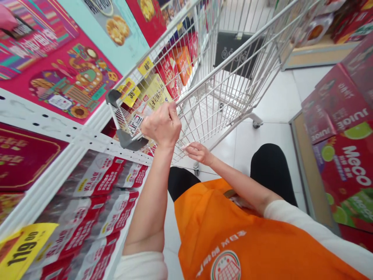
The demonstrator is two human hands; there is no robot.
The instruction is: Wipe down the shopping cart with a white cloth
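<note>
A wire shopping cart [215, 72] stands tilted across my view, with grey corner pieces [132, 144] at its near left end. My left hand [161, 124] is closed in a fist around the cart's top rail. Lower and to the right, my right hand [199, 153] is beside the bottom rear wires of the basket. Its fingers are curled together, and something small and whitish shows at the fingertips. Whether that is a cart wire or a separate thing I cannot tell. A dark panel with round symbols [239, 54] hangs at the cart's far part.
On the left, a white shelf [87, 138] carries red-labelled packs [99, 175], boxes [67, 70] and yellow price tags [29, 249]. Stacked drink cartons [346, 155] stand on a low wooden-edged platform [303, 155] at right. White floor tiles [274, 97] show beyond a cart wheel [257, 123].
</note>
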